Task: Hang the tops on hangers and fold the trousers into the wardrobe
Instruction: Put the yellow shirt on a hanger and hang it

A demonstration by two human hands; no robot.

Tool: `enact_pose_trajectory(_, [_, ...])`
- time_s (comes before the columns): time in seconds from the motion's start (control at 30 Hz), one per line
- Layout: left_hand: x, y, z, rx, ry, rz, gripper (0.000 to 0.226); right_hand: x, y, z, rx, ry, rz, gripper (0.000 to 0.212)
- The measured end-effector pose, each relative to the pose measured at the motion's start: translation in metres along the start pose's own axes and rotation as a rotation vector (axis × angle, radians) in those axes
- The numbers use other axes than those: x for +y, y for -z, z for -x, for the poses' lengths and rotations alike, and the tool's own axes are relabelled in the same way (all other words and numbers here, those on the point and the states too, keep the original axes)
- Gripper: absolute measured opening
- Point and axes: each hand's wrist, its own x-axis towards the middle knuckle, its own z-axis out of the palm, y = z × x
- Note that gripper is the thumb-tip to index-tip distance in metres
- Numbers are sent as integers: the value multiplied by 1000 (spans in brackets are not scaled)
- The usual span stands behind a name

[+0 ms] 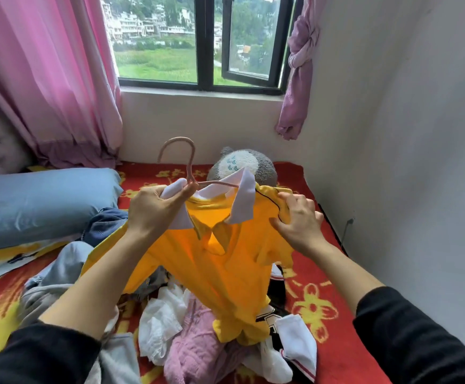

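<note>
The left hand [153,209] pinched the neck of a pink hanger [188,164] together with the white collar of a yellow top [225,261], the hook rising just above the fingers. The right hand [298,223] gripped the top's shoulder seam, level with the left. Below both grips the top hung down onto a heap of clothes [181,328] on the red blanket [322,306].

Yellow white-collared top [225,261] upright on pink hanger [188,164]
</note>
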Motion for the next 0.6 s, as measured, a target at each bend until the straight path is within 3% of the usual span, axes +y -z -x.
enact_pose_trajectory(0.17, [31,45,-24,46,-75,64,76,-39,26,-32,157,211,-19,58])
enact_pose_trajectory(0.33, [54,105,-39,145,-96,76,83,-62,58,-42,429,249,-294,43])
enact_pose_trajectory(0.5, [79,156,-39,309,-81,40,70,-84,91,-45,276,646,-583,19])
enact_pose_trajectory(0.6, [85,182,-28,347,-95,5,68,-101,100,-39,24,648,-709,19])
